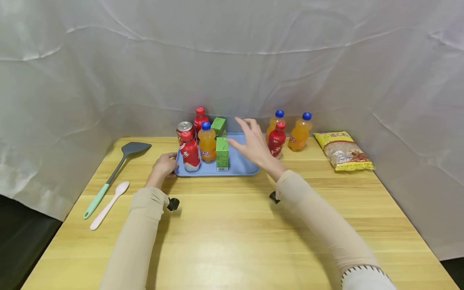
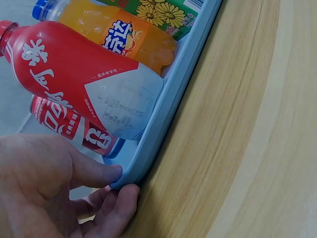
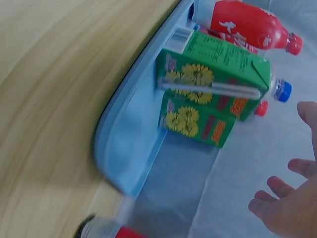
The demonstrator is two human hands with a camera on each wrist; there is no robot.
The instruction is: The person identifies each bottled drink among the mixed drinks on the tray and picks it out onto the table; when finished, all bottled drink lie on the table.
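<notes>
Left fingers (image 2: 127, 199) pinched the blue tray (image 1: 241, 166) at its corner; right fingers (image 1: 243, 125) spread wide, empty, green carton (image 1: 222, 155) just beside them. Tray-loading seemed midway; next pick-up probably called for curling these.

The tray (image 1: 241, 166) is plain blue; cartons (image 3: 233, 69) on it are green, yellow-flowered; left of it, a spatula (image 1: 115, 172) is grey with a mint-green handle

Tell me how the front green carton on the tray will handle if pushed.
The front green carton would probably tip easily, standing tall on a narrow base. Its flat sides make rolling unlikely. Pushed left, it may soon bump the orange drink bottle close beside it.
</notes>
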